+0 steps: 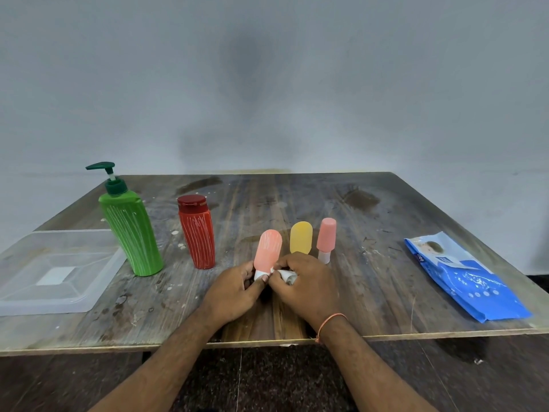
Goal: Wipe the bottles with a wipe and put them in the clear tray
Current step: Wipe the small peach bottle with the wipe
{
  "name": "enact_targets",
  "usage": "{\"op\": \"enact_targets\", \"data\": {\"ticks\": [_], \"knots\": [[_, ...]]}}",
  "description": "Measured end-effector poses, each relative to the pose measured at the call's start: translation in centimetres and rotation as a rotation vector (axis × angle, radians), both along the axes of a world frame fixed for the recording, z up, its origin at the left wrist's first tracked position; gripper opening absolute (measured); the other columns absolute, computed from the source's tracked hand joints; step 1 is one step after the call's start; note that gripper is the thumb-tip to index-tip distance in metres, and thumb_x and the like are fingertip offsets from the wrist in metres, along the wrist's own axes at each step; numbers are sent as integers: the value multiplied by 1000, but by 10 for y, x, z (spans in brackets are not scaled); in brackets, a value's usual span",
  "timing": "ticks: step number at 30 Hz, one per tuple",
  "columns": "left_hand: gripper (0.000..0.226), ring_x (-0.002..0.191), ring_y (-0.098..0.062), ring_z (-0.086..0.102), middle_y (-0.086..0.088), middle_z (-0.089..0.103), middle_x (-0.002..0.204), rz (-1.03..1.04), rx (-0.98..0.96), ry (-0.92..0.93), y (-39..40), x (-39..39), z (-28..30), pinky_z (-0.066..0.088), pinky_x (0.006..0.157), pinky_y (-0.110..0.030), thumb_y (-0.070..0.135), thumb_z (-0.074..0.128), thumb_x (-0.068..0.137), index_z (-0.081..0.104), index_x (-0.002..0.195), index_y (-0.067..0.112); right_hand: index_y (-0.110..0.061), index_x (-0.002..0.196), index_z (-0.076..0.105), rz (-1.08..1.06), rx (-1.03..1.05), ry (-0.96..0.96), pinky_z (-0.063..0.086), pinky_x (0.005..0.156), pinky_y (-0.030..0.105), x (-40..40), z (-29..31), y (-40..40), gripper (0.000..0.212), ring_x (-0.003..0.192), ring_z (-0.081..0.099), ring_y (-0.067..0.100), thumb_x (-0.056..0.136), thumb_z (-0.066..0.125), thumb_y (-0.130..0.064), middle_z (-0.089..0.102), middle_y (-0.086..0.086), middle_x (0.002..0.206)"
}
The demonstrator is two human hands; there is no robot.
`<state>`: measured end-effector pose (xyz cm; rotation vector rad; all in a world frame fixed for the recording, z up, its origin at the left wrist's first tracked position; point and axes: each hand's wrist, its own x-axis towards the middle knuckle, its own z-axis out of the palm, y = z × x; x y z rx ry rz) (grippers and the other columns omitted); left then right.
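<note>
Your left hand fingers grip the white cap of a chalk-streaked salmon-pink oval bottle above the worn wooden surface — right hand fingers pinch a crumpled white wipe beside it; the clear plastic tray sits far left, past the green pump bottle.

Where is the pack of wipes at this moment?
In the head view, the blue wipes pack lies flat on the table at the person's right, near the front right corner, apart from the pink bottle and the right hand.
</note>
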<state>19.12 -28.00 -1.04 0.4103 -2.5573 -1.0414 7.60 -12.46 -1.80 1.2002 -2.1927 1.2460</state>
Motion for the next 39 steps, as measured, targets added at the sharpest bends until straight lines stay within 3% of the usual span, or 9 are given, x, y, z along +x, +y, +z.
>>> {"op": "enact_targets", "data": {"ticks": [4,9,15,19,27,32,35,39], "knots": [[35,93,-4,72,17,77,103,11,-16,-6,1,1,1,60,84,-45,52,57,97,69,121,30,-26,100,80,-41,-44,22,57,77,30,-4,-3,-3,12,89,68,6,92,75,-33,76,-14,98],[24,87,-2,71,18,77,98,1,-24,-14,-1,-1,-1,60,80,-42,38,64,101,70,122,29,-25,99,81,43,-36,31,57,80,27,-1,0,1,13,92,69,4,90,76,-33,77,-15,98],[44,79,-11,69,12,75,90,15,-24,-20,-1,0,-3,58,73,-49,65,53,89,70,112,32,-27,103,81,-106,-38,-20,59,77,28,-2,0,0,13,89,68,6,92,75,-33,77,-15,101],[44,78,-13,68,11,74,89,23,-30,-18,-3,-2,-6,57,71,-50,67,51,89,70,109,32,-26,107,82,-46,-54,-36,56,83,21,-3,2,1,15,95,68,3,94,75,-30,78,-15,105],[48,81,-11,68,11,75,91,15,-60,-27,-4,-3,-7,56,74,-50,69,50,88,69,111,32,-30,100,80,-160,-58,-113,50,75,15,-4,2,0,8,86,65,3,92,77,-33,76,-19,98],[48,80,-11,68,12,74,91,16,-68,-27,-4,-3,-7,57,74,-48,68,49,87,69,113,33,-27,105,83,-68,-112,-143,53,81,12,-3,4,2,13,95,68,0,93,81,-26,78,-18,102],[43,80,-11,68,13,74,91,13,-70,-21,-4,-3,-8,57,73,-47,65,52,89,69,114,34,-27,98,82,-89,-81,-172,49,75,9,-1,4,3,9,88,67,0,89,81,-27,76,-19,95],[43,80,-10,67,12,74,91,19,-73,-19,-4,-3,-8,57,73,-47,65,52,88,69,113,34,-27,98,81,-146,-90,-157,53,75,18,-2,4,3,7,86,67,4,92,79,-30,76,-17,97]]}}
